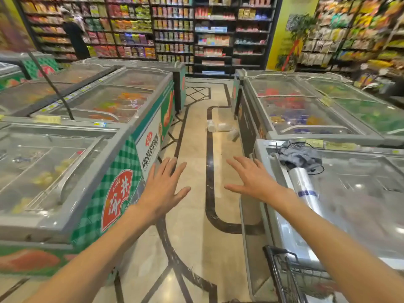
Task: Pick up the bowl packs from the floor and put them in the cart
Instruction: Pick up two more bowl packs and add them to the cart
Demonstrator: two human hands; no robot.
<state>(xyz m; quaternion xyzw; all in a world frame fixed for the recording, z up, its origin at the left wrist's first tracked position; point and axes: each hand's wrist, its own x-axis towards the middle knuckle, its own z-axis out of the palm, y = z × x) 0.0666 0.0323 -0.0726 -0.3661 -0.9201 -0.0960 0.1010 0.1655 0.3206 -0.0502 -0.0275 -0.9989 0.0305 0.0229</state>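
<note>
The view is blurred, so labels and goods in the shelves at the far wall are hard to read, and a dark figure by their left end is only a shape. The left freezers run off the left edge; what lies under their glass lids is smeared colour. A black pole slants across them, its top cut off.

The left hand is held out over the floor, palm down, fingers straight and spread, holding and touching nothing. Its forearm runs off the bottom edge.

The bowl packs lie on the floor far up the aisle, just beside the foot of the right freezers and on the dark inlaid line. They are pale and blurred; I cannot tell how many there are, nor which way each lies.

The right hand is also out over the floor, palm down, fingers straight and apart, empty. It is well short of the packs.

On the near right freezer's lid, at its far left corner, sits a crumpled grey cloth with a black cord looped around it. A roll of clear film lies just beside the cloth along the lid's left edge, partly hidden by the right forearm.

Only 1 black wire corner of the cart shows at the bottom right, against the freezer's front; the rest is cut off or behind the arm.
</note>
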